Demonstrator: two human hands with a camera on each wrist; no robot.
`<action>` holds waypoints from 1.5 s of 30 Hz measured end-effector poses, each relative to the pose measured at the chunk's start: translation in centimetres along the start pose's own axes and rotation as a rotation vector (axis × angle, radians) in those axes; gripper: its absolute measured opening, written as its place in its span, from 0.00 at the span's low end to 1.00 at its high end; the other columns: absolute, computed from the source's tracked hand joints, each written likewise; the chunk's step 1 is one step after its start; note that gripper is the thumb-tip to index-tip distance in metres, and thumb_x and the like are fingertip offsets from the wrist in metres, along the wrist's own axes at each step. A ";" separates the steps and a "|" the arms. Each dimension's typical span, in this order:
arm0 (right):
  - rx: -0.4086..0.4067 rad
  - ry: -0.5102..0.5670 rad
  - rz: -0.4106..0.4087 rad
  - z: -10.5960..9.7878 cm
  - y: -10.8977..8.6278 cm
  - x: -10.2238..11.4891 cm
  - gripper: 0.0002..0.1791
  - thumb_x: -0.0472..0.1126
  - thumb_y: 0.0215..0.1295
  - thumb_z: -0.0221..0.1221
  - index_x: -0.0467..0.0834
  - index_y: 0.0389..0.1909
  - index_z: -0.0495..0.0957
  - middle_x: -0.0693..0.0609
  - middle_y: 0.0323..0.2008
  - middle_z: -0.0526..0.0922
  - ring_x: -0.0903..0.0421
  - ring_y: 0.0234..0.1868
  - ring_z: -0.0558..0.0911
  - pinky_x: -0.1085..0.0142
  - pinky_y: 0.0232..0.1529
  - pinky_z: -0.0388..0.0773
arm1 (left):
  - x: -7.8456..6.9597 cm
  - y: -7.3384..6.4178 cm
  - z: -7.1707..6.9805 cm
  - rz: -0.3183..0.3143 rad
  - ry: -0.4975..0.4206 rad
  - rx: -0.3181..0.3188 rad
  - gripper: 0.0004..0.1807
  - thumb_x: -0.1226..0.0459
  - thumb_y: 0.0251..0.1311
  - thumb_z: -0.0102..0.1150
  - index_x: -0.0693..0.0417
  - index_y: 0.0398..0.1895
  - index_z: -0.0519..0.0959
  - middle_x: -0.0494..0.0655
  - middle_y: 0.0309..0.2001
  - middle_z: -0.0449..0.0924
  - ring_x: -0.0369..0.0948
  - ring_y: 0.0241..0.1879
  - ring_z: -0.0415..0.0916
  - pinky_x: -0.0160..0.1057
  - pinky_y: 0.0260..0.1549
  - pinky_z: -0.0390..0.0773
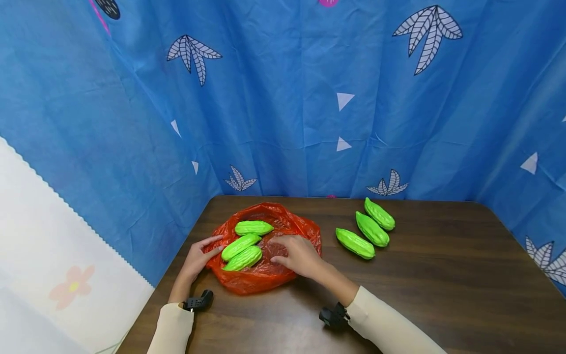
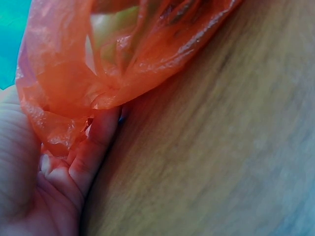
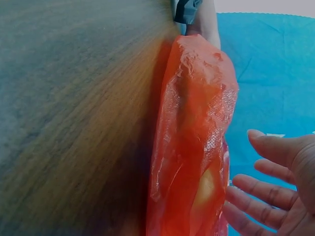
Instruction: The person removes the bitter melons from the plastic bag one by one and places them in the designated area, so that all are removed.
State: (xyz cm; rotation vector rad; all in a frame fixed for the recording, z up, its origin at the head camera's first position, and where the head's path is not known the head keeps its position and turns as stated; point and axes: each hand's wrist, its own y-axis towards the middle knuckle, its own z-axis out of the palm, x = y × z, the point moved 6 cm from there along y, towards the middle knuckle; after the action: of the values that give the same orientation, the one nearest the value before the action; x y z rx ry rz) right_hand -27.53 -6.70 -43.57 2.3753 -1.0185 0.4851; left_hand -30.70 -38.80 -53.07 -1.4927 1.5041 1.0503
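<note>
A red plastic bag [image 1: 265,285] lies spread with its mouth up on the table's left half. Inside it, toward the left, are three bright green bitter melons [image 1: 241,247]. My left hand [image 1: 194,258] pinches the bag's left edge, thumb on one side and fingers on the other, as the left wrist view shows. Over the bag's right part is my right hand [image 1: 300,255], palm toward the melons. Its fingers [image 3: 263,189] are apart and loosely bent in the right wrist view, with nothing held between them.
Three more bitter melons [image 1: 372,229] lie side by side on the brown wooden table [image 1: 442,275], right of the bag. A blue patterned curtain [image 1: 283,98] hangs behind the table and along its sides. White cloth [image 1: 44,246] is at the far left.
</note>
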 end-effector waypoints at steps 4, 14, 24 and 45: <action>0.032 -0.021 -0.033 0.6 0.8 0.4 0.25 0.47 0.62 0.71 0.47 0.60 0.82 0.53 0.55 0.85 0.53 0.57 0.83 0.55 0.56 0.79 | 0.1 -0.1 -0.1 0.003 0.012 -0.005 0.29 0.55 0.64 0.69 0.56 0.66 0.78 0.59 0.68 0.72 0.57 0.70 0.65 0.30 0.53 0.75; 0.092 -0.060 -0.098 2.1 2.5 1.7 0.28 0.48 0.61 0.73 0.47 0.62 0.81 0.54 0.59 0.83 0.54 0.60 0.80 0.56 0.58 0.78 | 0.0 0.0 -0.1 0.004 0.022 -0.007 0.29 0.54 0.63 0.70 0.54 0.65 0.79 0.58 0.68 0.72 0.56 0.70 0.65 0.30 0.52 0.75; 0.139 -0.037 -0.078 3.7 3.2 1.3 0.31 0.50 0.59 0.73 0.48 0.64 0.80 0.55 0.61 0.82 0.55 0.64 0.77 0.55 0.64 0.74 | 0.3 -0.1 0.3 0.023 0.046 -0.015 0.28 0.54 0.63 0.70 0.55 0.64 0.79 0.58 0.67 0.73 0.56 0.70 0.65 0.57 0.64 0.69; 0.191 -0.028 -0.051 5.9 4.9 0.5 0.31 0.52 0.59 0.73 0.51 0.64 0.80 0.58 0.60 0.82 0.57 0.62 0.79 0.58 0.61 0.76 | -0.4 -0.1 0.2 0.005 -0.023 0.009 0.28 0.60 0.66 0.68 0.59 0.67 0.76 0.64 0.69 0.70 0.59 0.65 0.69 0.33 0.47 0.81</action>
State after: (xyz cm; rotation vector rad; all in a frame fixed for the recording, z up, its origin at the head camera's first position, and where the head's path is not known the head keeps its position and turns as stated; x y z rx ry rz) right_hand -30.12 -13.25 -46.57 2.5759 -0.9587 0.5534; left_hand -30.62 -38.46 -52.73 -1.4668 1.4951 1.0586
